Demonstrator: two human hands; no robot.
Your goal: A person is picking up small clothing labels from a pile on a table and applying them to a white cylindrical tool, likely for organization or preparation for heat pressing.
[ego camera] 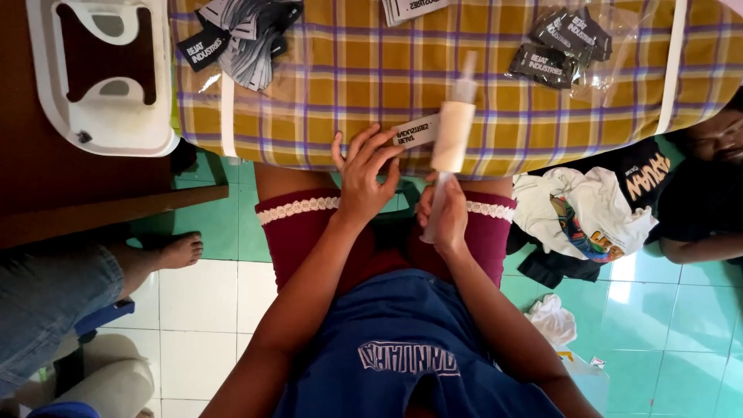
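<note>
Labels and packets on the plaid-covered desk

A heap of black labels (240,35) lies far left, a clear bag of black labels (569,42) far right, one white label (415,131) at the near edge.

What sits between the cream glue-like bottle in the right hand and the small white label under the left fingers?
Nothing visible. The cream bottle in the right hand hangs just right of the small white label, which the left hand pins on the yellow plaid cloth.
</note>
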